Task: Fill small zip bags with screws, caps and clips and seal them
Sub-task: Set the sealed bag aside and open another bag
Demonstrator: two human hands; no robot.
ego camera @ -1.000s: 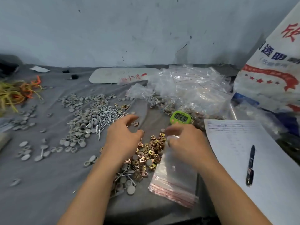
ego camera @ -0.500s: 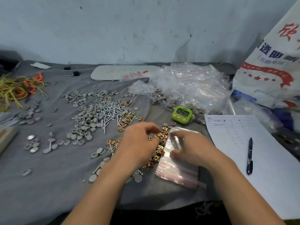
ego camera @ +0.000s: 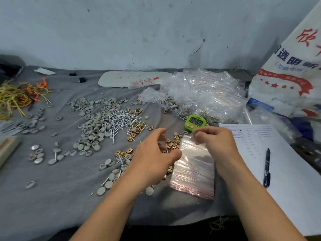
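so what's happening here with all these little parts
A person is bagging hardware on a grey cloth. The right hand pinches the top edge of the stack of clear red-striped zip bags, while the left hand hovers loosely open over the brass-coloured metal clips. Grey round caps and silver screws lie loose to the left.

The green timer (ego camera: 196, 121) displays 0409, and the white sack (ego camera: 286, 75) at far right bears blue characters "透明".
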